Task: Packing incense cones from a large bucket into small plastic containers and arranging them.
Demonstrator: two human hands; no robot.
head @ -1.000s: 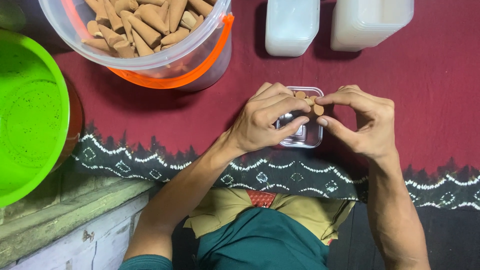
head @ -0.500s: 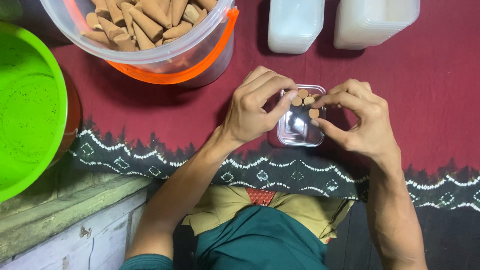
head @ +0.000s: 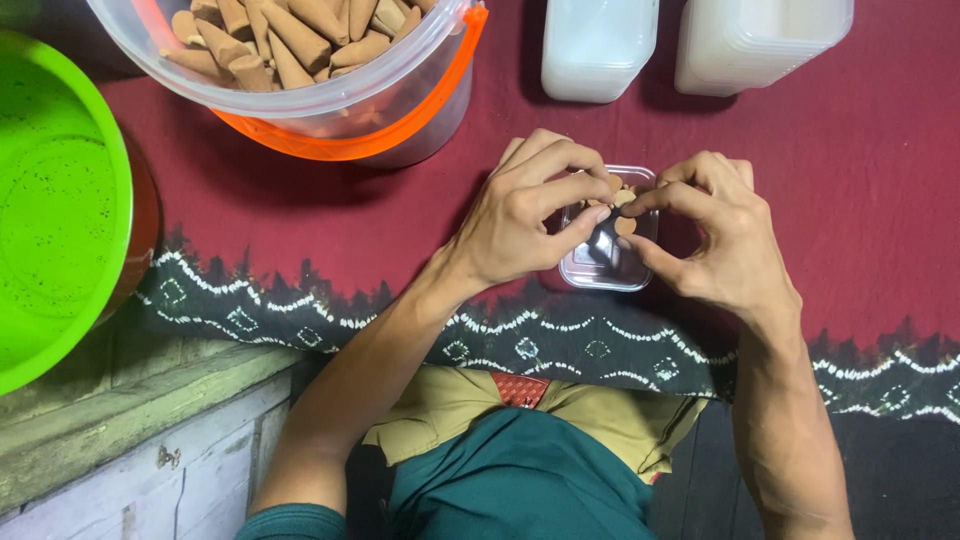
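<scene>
Since half a second ago, both hands have shifted a little farther up the cloth with the small box between them. Nearest me, teal and tan clothing [head: 520, 440] fills the bottom edge, with a pale wooden ledge [head: 130, 440] at near left. Beyond it, on the maroon cloth [head: 860, 200] with its dark patterned border, my left hand [head: 525, 215] and right hand [head: 715, 235] meet over a small clear plastic box [head: 605, 262], fingers pinched on small tan cones [head: 622, 200] at its far end. A green lid [head: 50, 200] lies at left. Farther off stands a clear bucket [head: 400, 105] with an orange handle, holding more brown cones [head: 290, 40]; two white plastic containers [head: 597, 45] sit at far right.
</scene>
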